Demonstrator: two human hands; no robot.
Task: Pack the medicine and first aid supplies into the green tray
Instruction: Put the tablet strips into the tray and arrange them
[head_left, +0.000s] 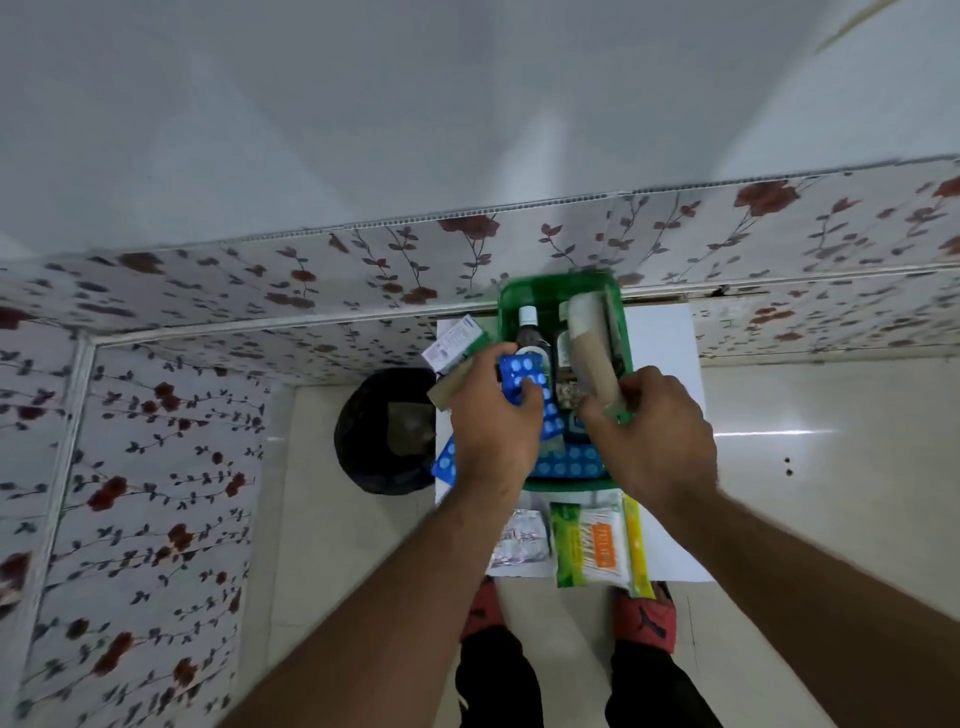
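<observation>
The green tray (558, 289) stands on a small white table (662, 338). Inside it are a bottle with a white cap (528, 332), a beige bandage roll (589, 348) and blue blister strips (569, 461). My left hand (493, 426) is over the tray's left side, fingers closed on a blue blister strip (522, 376). My right hand (654, 441) pinches the near end of the bandage roll at the tray's right side. A silver blister strip (519, 538) and a cotton swab pack (597, 543) lie on the table in front of the tray.
A white medicine box (449, 345) and another blue strip (445, 465) sit at the table's left edge. A black bin (384, 431) stands on the floor to the left. Floral-papered walls surround the spot. My feet in red slippers (644, 618) are below.
</observation>
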